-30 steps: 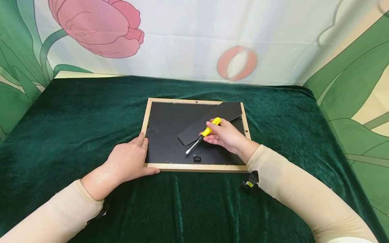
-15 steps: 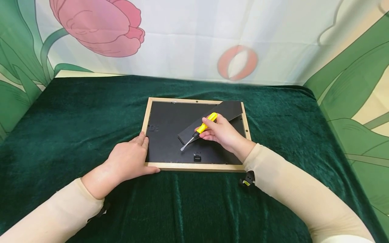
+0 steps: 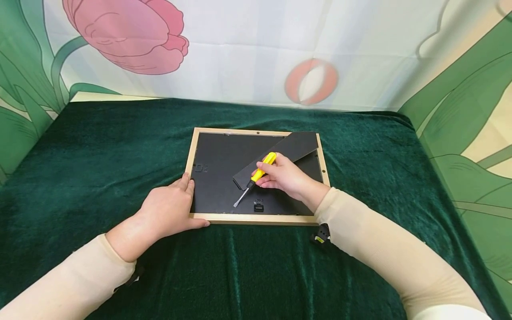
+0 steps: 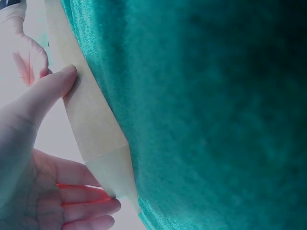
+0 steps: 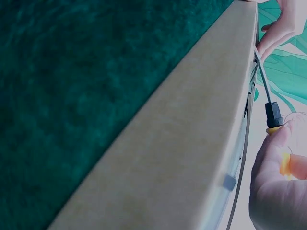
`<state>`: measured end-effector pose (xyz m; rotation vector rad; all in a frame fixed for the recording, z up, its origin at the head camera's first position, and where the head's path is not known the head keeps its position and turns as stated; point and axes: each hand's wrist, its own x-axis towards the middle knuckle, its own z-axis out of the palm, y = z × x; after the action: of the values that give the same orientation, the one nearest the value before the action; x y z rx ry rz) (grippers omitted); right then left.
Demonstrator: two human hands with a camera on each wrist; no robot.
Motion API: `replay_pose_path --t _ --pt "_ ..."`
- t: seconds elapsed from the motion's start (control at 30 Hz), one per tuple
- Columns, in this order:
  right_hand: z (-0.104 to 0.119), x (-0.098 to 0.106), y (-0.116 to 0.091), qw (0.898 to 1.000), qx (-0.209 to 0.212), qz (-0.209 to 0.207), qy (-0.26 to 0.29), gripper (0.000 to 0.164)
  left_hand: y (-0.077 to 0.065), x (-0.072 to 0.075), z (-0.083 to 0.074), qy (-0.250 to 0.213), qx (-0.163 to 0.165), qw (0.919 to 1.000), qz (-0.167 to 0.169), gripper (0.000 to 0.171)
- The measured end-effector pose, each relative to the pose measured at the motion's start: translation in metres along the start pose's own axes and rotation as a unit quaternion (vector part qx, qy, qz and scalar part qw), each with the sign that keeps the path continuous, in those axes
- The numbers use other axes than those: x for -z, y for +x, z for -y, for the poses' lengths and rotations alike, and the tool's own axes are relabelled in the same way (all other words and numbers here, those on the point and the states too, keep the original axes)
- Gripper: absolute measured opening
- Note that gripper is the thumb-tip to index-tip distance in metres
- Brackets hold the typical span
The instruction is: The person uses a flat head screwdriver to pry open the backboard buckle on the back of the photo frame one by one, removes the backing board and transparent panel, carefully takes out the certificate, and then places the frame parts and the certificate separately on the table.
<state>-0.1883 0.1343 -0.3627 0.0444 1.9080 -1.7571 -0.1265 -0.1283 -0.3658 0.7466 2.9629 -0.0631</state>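
So that the wooden picture frame [image 3: 256,218], back-up on velvet [image 3: 264,266], stays put, its near-left corner needs bracing: the left hand [image 3: 168,208] presses there, fingers straight. The right hand [image 3: 285,176], fingers curled, grips the flathead screwdriver [image 3: 258,175], best angled shallowly to spare the backing board [image 3: 220,160]; beyond lies the easel leg [image 3: 299,144].

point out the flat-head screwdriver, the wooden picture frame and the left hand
Flat-head screwdriver [image 3: 258,175], head view: lower yellow handle
Wooden picture frame [image 3: 256,218], head view: middle of near rim
Left hand [image 3: 167,208], head view: back of it
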Motion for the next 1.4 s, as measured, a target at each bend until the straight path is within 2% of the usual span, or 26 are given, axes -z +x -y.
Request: replay_pose_path --t 0.13,0.37,0.63,1.0,1.13,1.23,1.4 --pt "0.0 -0.002 0.001 1.0 -0.003 0.001 -0.01 0.028 0.0 0.001 0.0 0.004 0.0 1.0 0.002 0.097" --pt "0.001 -0.006 0.002 0.998 -0.008 0.0 -0.056 0.033 0.0 0.002 0.0 0.003 0.003 0.9999 0.009 0.099" --pt "0.001 -0.009 0.004 0.998 -0.032 -0.013 -0.06 0.034 0.001 0.002 -0.001 0.004 0.0 1.0 0.008 0.099" --pt "0.002 -0.01 0.008 0.995 -0.054 -0.011 -0.081 0.035 0.002 0.001 0.0 0.006 -0.002 0.9999 0.013 0.1" --pt "0.003 -0.011 0.004 0.995 -0.042 -0.011 -0.091 0.035 0.002 0.001 0.0 0.007 -0.001 0.9999 0.015 0.101" --pt "0.006 -0.014 0.0 0.994 -0.015 -0.011 -0.111 0.035 0.002 0.002 0.0 0.006 0.001 0.9998 0.017 0.101" --pt "0.012 -0.021 -0.005 0.986 0.029 -0.015 -0.162 0.035 0.002 0.002 0.0 0.003 0.004 0.9997 0.023 0.101"
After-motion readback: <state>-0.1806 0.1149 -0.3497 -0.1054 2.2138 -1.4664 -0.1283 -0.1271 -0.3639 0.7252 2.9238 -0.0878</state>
